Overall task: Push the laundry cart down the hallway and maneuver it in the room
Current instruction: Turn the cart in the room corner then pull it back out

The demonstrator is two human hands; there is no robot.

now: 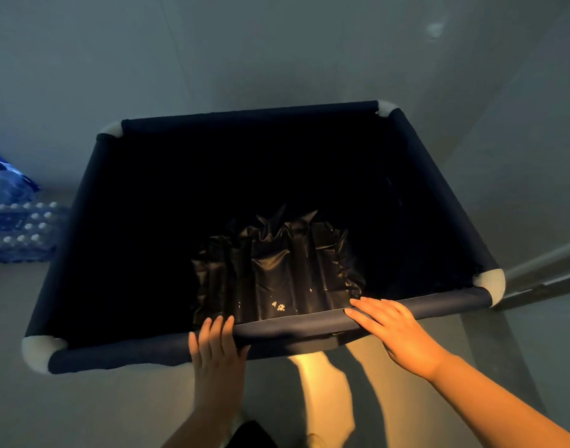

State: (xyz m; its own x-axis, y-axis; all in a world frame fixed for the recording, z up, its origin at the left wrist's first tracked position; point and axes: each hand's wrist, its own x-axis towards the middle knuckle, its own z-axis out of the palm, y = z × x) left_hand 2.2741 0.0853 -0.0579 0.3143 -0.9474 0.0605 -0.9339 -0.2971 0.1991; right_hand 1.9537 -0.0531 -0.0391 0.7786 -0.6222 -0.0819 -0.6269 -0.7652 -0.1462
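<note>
Blue plastic wrapping shows at the far left, where packs of bottles (17,227) sit on the floor beside the laundry cart (244,189), close to its left side but apart from it. The cart, dark navy fabric on a frame with white corner pieces, fills the middle of the view, and its far rim is close to a pale wall (277,53). Inside, only a crumpled dark liner (277,270) and a few pale specks lie at the bottom. The left hand (217,347) grips the near rim, its fingers curled over the padded bar. Further right, the right hand (393,331) lies on the same bar with fingers spread flat, pressing rather than clenching. At the far right a door track (542,273) crosses the floor. Judging by the wall just ahead, the hallway push seems mostly done, and turning the cart into place is probably what remains.
</note>
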